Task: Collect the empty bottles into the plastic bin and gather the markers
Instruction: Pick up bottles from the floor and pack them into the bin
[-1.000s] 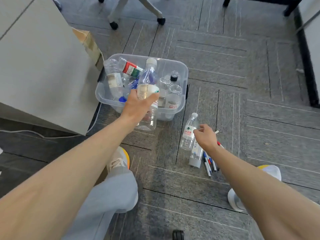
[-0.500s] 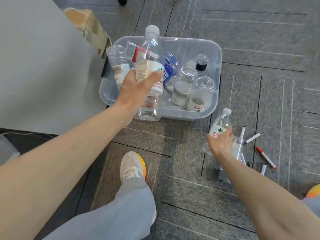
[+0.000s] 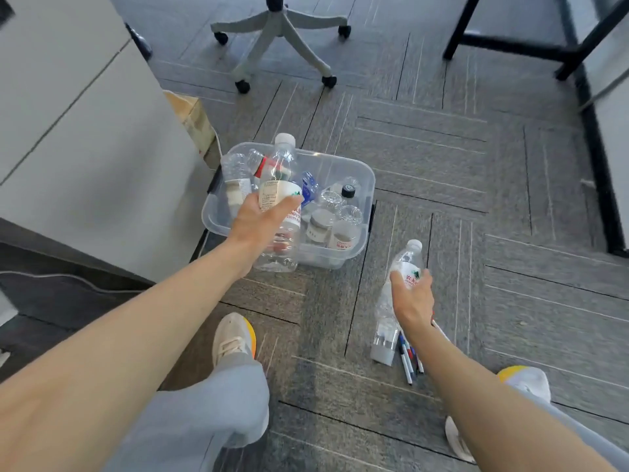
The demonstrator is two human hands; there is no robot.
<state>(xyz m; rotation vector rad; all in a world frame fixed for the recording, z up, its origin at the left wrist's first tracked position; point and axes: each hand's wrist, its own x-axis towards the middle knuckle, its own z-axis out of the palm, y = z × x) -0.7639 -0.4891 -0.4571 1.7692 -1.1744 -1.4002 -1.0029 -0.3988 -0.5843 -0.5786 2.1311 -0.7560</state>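
Note:
A clear plastic bin (image 3: 360, 180) stands on the carpet with several empty bottles inside. My left hand (image 3: 255, 219) grips a large clear bottle (image 3: 280, 168) with a white cap, held upright over the bin's near left side. My right hand (image 3: 413, 296) is closed around a smaller clear bottle (image 3: 406, 258) with a red and white label, low over the floor to the right of the bin. A clear cup (image 3: 384, 345) lies on the carpet just below that bottle. Several markers (image 3: 408, 359) lie beside the cup, partly hidden by my right forearm.
A grey cabinet (image 3: 85, 148) stands left of the bin, with a cardboard box (image 3: 192, 119) behind it. An office chair base (image 3: 279, 39) and black table legs (image 3: 510, 42) are farther back. My two shoes (image 3: 233, 338) rest on the carpet.
The view pulled back and tilted up, so the chair base shows. My left hand still holds the large bottle over the bin. My right hand has closed around the small bottle.

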